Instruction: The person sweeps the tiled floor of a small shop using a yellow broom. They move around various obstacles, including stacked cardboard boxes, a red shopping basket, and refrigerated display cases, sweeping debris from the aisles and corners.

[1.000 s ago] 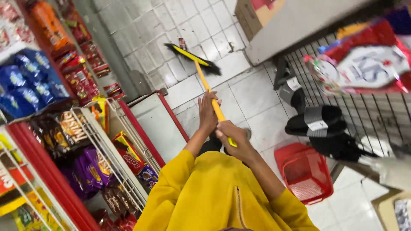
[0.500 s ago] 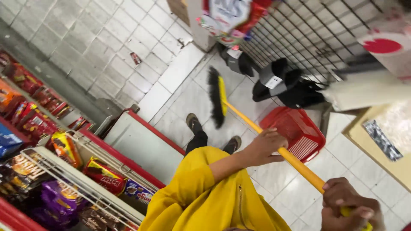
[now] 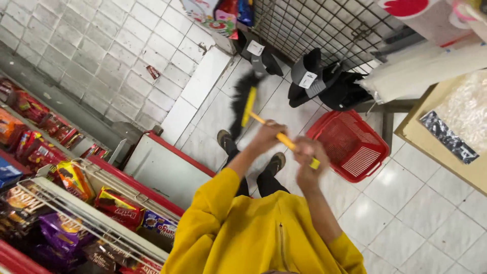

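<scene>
Gripping the yellow broom handle (image 3: 284, 139) with both fists, we stood over the white tiled floor (image 3: 385, 213) in our yellow top. Our left hand (image 3: 267, 133) was wrapped shut around the handle lower down, nearer the bristles, and our right hand (image 3: 308, 161) was clenched around its upper end. The broom head (image 3: 244, 104), dark bristles on a yellow bar, lay blurred against the tiles just ahead of our shoes (image 3: 276, 163). A red shopping basket (image 3: 350, 144) sat on the floor just to our right, with black sandals (image 3: 309, 76) beyond it at the foot of a wire grid rack (image 3: 324, 25). To our left stood wire shelves (image 3: 91, 208) packed with snack packets (image 3: 71, 177).
</scene>
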